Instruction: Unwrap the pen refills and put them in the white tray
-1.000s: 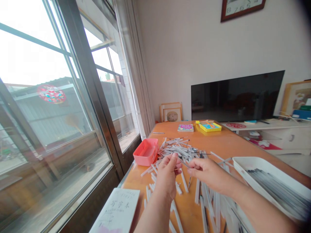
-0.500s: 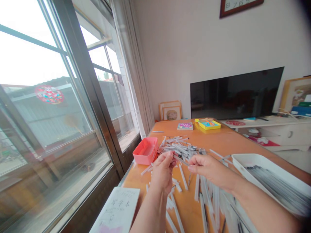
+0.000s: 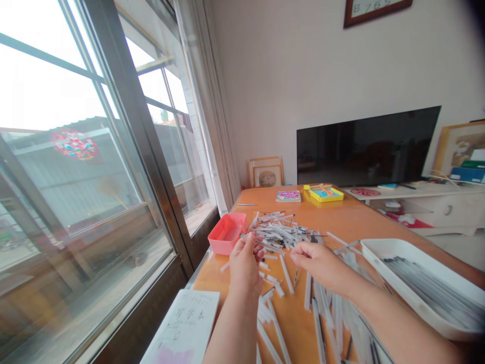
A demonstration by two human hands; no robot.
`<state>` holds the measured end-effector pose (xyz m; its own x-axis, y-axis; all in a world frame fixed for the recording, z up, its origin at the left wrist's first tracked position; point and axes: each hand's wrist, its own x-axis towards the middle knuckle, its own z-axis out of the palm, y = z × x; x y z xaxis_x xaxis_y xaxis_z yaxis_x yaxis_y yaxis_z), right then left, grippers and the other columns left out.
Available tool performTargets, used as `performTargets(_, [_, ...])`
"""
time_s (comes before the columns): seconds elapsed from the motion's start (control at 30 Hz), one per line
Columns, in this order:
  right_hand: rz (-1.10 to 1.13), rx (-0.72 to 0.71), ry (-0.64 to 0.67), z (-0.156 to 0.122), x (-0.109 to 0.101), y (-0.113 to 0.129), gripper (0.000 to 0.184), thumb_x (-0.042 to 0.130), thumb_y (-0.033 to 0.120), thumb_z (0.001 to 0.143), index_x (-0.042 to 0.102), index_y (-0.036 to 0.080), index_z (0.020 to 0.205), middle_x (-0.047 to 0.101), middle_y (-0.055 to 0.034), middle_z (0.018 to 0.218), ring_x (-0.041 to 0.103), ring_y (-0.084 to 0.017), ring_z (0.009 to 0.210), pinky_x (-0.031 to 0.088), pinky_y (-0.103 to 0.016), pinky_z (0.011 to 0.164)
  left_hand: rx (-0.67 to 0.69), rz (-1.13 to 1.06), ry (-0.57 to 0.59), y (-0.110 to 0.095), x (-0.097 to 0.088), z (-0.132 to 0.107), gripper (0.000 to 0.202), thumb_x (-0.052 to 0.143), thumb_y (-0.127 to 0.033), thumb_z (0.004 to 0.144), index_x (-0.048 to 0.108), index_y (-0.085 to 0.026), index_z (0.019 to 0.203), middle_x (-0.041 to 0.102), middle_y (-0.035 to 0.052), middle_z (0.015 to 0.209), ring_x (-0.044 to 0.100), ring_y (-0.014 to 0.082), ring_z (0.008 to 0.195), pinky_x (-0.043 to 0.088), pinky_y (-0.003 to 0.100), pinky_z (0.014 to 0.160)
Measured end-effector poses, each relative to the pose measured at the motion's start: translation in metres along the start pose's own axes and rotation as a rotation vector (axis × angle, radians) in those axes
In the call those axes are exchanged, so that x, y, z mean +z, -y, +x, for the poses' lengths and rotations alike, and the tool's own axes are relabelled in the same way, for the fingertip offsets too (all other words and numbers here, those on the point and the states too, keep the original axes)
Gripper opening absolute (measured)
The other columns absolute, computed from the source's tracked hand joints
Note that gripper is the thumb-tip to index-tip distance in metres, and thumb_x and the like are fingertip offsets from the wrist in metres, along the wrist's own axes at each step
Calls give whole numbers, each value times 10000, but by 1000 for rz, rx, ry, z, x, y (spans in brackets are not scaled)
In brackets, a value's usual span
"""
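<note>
My left hand (image 3: 245,260) is closed in a pinch on a thin pen refill (image 3: 271,247), whose tip pokes out to the left beside the pink box. Opposite it, my right hand (image 3: 312,258) has its fingers curled together, apart from the refill; what they hold, if anything, is hidden. Beyond both hands lies a loose pile of clear and whitish plastic pen tubes (image 3: 282,230), some with dark parts. More long tubes (image 3: 273,328) are scattered below and between my forearms.
A pink plastic box (image 3: 227,245) stands left of the pile. A white tray (image 3: 373,253) of dark-tipped refills is at right. A notebook (image 3: 185,323) lies front left. Farther back are a small book (image 3: 288,196) and a yellow tray (image 3: 328,198) on the wooden table (image 3: 261,199).
My hands have moved apart. The right hand has come off the refill that lay between both hands, and the left hand has shifted slightly left with it.
</note>
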<state>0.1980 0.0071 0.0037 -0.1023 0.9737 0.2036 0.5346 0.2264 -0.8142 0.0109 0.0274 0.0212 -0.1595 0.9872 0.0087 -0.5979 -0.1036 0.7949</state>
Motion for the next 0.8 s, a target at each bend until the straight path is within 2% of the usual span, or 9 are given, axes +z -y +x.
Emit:
performTargets(0.07, [-167,6,54,3,8,-3,176,559,323,836,663,198,766,616,23,641,527,-150,630,347,-256,598,13,-52,-87,-2,-3,5,361,836,-428,699,639,-153,827,645,14,761,537,64,582,438,190,570])
performTargets(0.17, [-375,-6,135,9,26,0,135,561,246,796,688,220,758,680,18,683,577,-147,653,346,-246,600,29,-105,-157,-2,-8,10,388,844,-455,687,624,-165,820,631,1,746,559,69,593,449,188,570])
performTargets(0.3, [-489,16,158,19,53,8,101,617,227,745,717,239,747,729,-8,742,628,-171,708,351,-259,623,12,-161,-191,0,-12,14,404,861,-451,669,617,-171,828,634,3,747,582,82,609,461,193,574])
performTargets(0.47, [-593,77,140,29,78,11,75,678,268,709,727,230,750,743,-83,777,665,-261,755,363,-318,635,2,-181,-197,-2,-13,14,386,843,-441,703,611,-175,860,656,20,787,599,84,628,454,187,582])
performTargets(0.63, [-585,107,125,34,85,13,42,699,264,698,719,234,720,735,-82,760,667,-253,763,385,-314,633,-6,-182,-181,-4,-11,11,369,828,-441,724,603,-174,845,662,29,792,595,83,637,440,183,589])
performTargets(0.8, [-469,124,91,33,77,6,35,687,253,693,688,220,682,700,-37,665,616,-189,662,361,-283,599,-7,-184,-182,-3,-12,13,381,834,-453,712,613,-182,864,671,32,800,604,94,650,445,196,597])
